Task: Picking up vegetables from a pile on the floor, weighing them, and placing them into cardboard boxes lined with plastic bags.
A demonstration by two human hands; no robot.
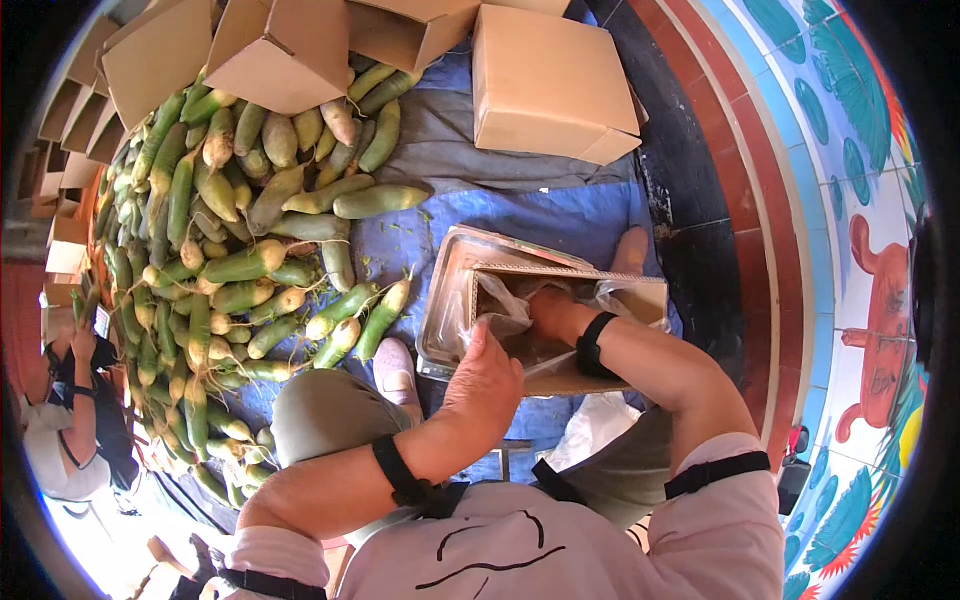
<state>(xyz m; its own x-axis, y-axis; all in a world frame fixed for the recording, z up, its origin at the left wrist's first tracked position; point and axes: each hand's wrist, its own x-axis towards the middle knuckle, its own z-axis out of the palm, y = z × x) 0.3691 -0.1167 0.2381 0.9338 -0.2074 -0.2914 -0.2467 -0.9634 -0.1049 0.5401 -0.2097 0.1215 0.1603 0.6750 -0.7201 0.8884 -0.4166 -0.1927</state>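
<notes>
In front of me, an open cardboard box (649,298) lined with a clear plastic bag (504,298) sits on a shallow metal tray (433,330). My left hand (486,375) is at the box's left side, its thumb and fingers closed on the bag's edge. My right hand (553,313) reaches down inside the box against the liner. Its fingertips are hidden by the plastic and the box, so its grip does not show. What lies at the bottom of the box is hard to make out.
A large heap of green radishes (225,270) covers the blue tarpaulin (480,206) to the left. A closed carton (551,82) stands ahead, near several open cartons (281,52). White plastic (596,431) lies by my knee. Another person (64,442) works at far left. A painted wall (847,225) rises at right.
</notes>
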